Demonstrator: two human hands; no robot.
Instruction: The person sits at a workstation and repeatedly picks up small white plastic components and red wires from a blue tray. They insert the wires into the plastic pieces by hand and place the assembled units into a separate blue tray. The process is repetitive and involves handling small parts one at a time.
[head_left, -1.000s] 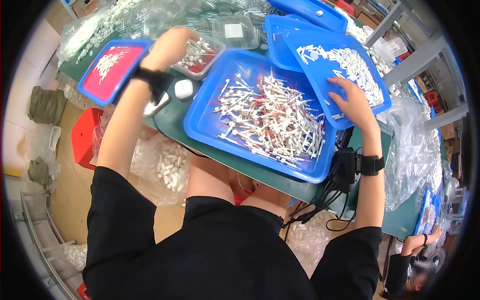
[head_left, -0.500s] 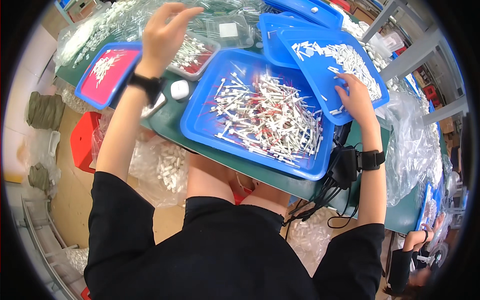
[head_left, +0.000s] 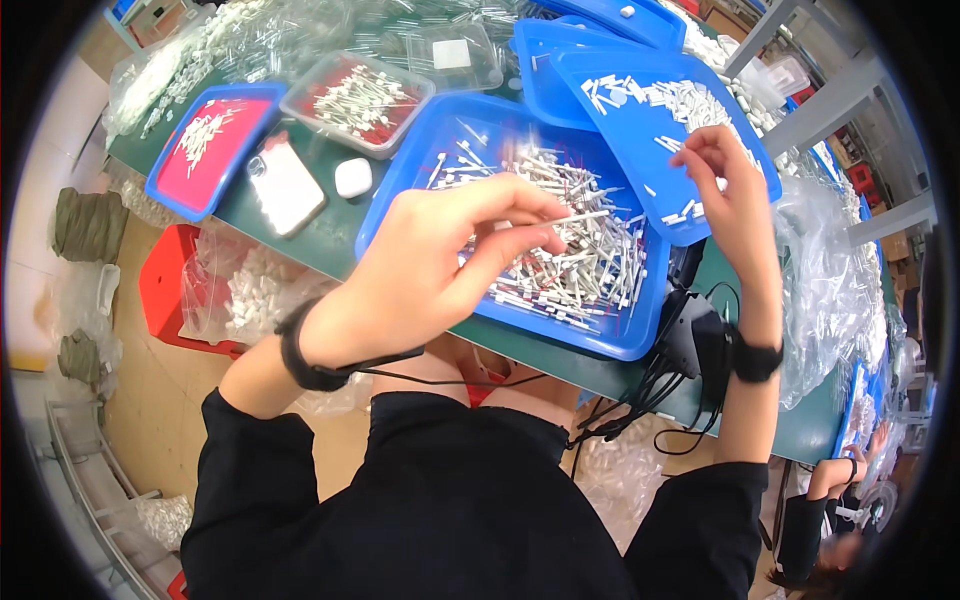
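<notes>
My left hand (head_left: 440,255) is over the large blue tray (head_left: 375,215), its thumb and forefinger pinched on a thin white stick (head_left: 588,217). Below it, the tray holds a heap of thin white sticks (head_left: 560,275) with small white heads, some with red strands. To the right, my right hand (head_left: 735,200) hovers over a tilted blue tray (head_left: 625,130) of short white tube-like pieces (head_left: 690,105). Its fingers are curled with the tips together; a bit of white shows by the palm, but what they hold cannot be made out.
Left of the large tray are a white rounded case (head_left: 353,178), a white phone (head_left: 287,187), a clear box of sticks (head_left: 365,100) and a pink-lined blue tray (head_left: 225,150). Black cables (head_left: 660,385) hang at the table's front edge. Another person's arm (head_left: 835,478) shows far right.
My left hand has come down from above the clear box to over the large tray, now with a stick. My right hand has lifted slightly from the tilted tray, and its fingers have closed.
</notes>
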